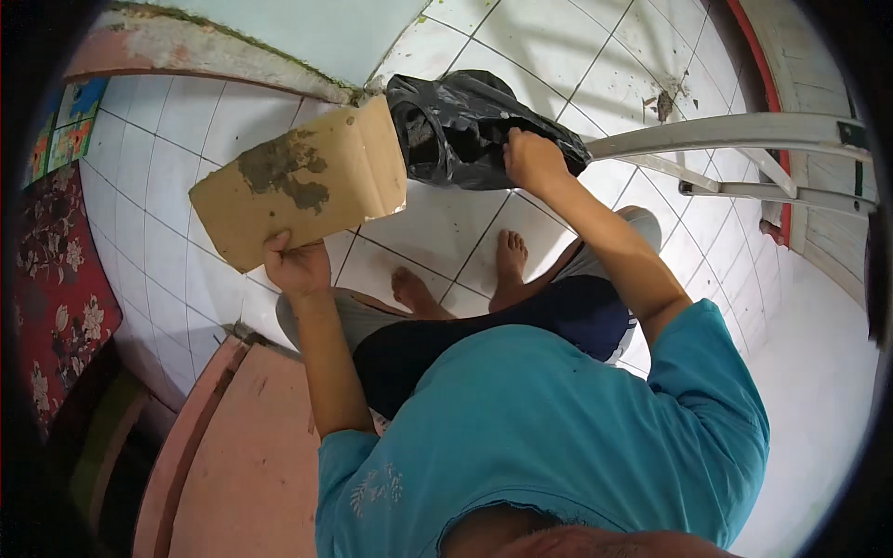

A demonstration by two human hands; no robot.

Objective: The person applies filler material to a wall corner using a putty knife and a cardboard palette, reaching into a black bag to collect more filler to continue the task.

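My left hand (299, 267) grips the near edge of a piece of brown cardboard (216, 206), thumb on top. Dark grey wet-looking smears (290, 167) cover part of its upper face, and its right end is creased and bent up beside the mouth of a black plastic bag (470, 160). The bag lies crumpled on the tiles, with its opening toward the cardboard. Closed on the bag's near right side, my right hand (538, 160) pinches the plastic. What is inside the bag is dark and hard to make out.
White floor tiles (409, 223) surround my bare feet (510, 256). A metal ladder (726, 139) stands at the right, by a red-edged frame (777, 102). Dark debris (663, 105) lies on the floor at far right. A pink surface (256, 446) is at lower left, and red floral fabric (60, 298) hangs far left.
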